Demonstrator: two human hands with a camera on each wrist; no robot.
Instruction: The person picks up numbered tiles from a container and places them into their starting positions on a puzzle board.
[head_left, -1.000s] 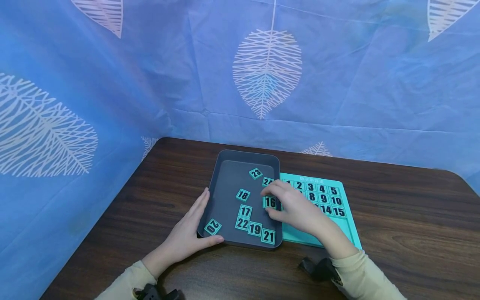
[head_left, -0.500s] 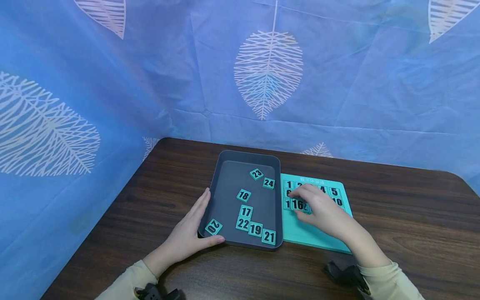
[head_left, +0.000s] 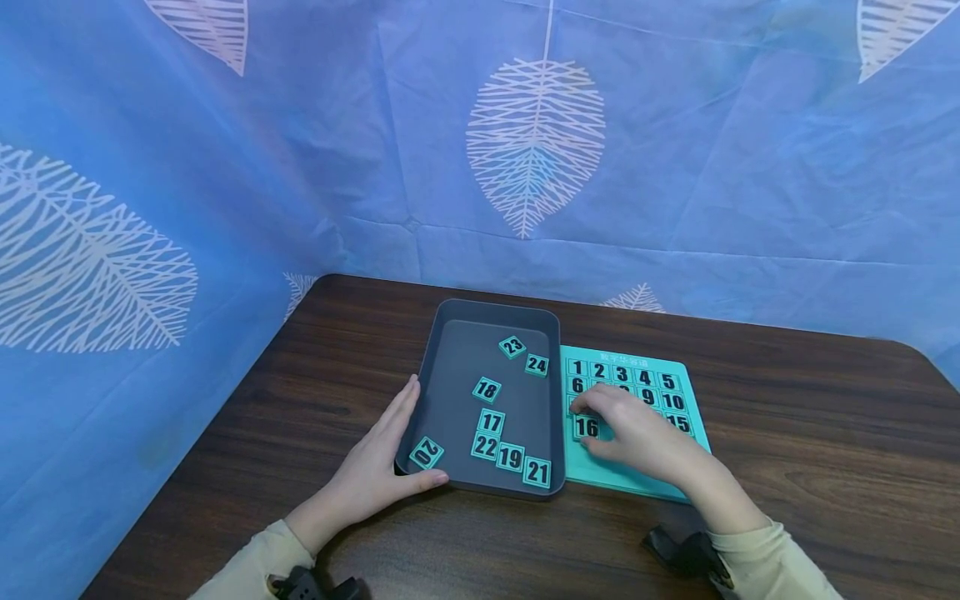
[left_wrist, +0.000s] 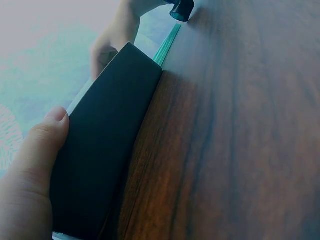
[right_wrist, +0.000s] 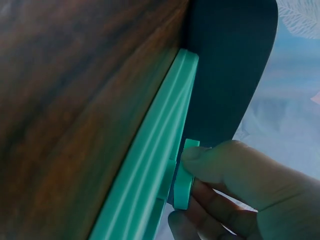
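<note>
My right hand (head_left: 633,432) pinches the number tile marked 16 (head_left: 587,427) between thumb and fingers, over the left part of the turquoise number board (head_left: 630,479). In the right wrist view the tile (right_wrist: 183,182) is seen edge-on, just off the board's surface. Rows of tiles from 1 to 15 fill the upper part of the board, some hidden by my fingers. With fingers straight, my left hand (head_left: 371,462) rests along the left side of the dark grey tray (head_left: 457,350), its thumb at the near rim. Several loose tiles, including 18 (head_left: 487,389) and 20 (head_left: 426,452), lie in the tray.
The tray stands directly left of the board on a dark wooden table (head_left: 810,433). Behind the table hangs a blue cloth (head_left: 675,167) with white leaf prints. A black wrist device (head_left: 686,554) sits at my right sleeve.
My right hand has taken tile 16 out of the tray and carried it right over the board, then lowered it toward the row below 11. My left hand stays on the tray.
</note>
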